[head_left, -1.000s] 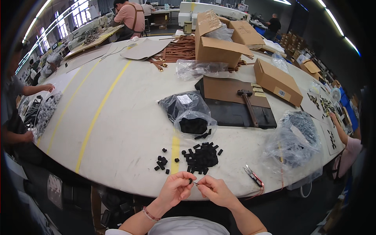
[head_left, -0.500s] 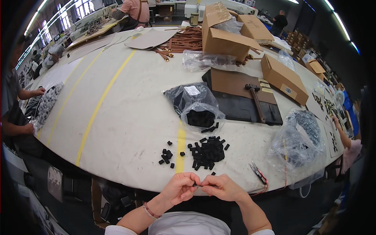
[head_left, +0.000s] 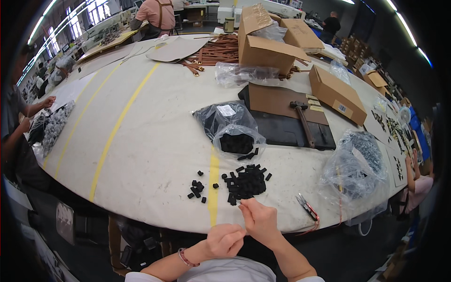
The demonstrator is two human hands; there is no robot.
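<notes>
My right hand [head_left: 260,220] reaches to the near edge of a pile of small black cylindrical pieces [head_left: 248,182]. Its fingers are pinched together, with a thin pale sliver showing at the tips, too small to name. My left hand [head_left: 225,240] is curled closed just below the table edge, close to my right wrist; whatever it holds is hidden. Left of the pile lie several loose black pieces [head_left: 196,189]. Behind the pile, an open clear plastic bag [head_left: 239,141] spills more of them.
Red-handled thread snips [head_left: 307,207] lie right of my hands, near a clear bag of small grey parts [head_left: 359,162]. A hammer [head_left: 303,123] rests on a brown sheet over a black slab [head_left: 277,129]. Cardboard boxes [head_left: 338,94] and brown straps [head_left: 218,49] stand farther back. People work at both sides.
My hands have parted: the right has moved forward to the black pile, while the left has dropped slightly toward me and curled closed. The view has shifted slightly.
</notes>
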